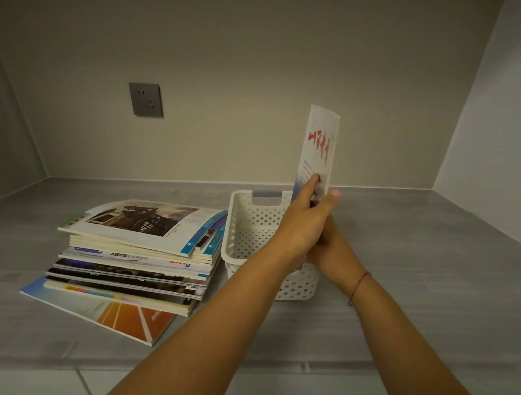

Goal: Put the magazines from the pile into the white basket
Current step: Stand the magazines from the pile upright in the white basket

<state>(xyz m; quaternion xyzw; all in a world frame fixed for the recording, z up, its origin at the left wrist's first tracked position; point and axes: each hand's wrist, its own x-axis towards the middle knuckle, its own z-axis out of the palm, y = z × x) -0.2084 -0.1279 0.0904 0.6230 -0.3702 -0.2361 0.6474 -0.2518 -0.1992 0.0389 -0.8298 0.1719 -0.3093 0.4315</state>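
Note:
A white magazine [318, 139] with red lettering stands upright, edge-on, over the white perforated basket [241, 227]. My left hand [303, 222] grips its lower part, fingers on one cover and thumb on the other. My right hand [334, 252], with a red string on the wrist, sits just below and behind the left one at the magazine's bottom edge, which is hidden. The basket's inside looks empty where I can see it. The pile of magazines [138, 250] lies on the grey floor just left of the basket, a picture cover on top.
The basket and pile sit in a corner of beige walls. A grey wall socket [145, 100] is on the back wall above the pile. Grey floor stretches right of the basket and toward me.

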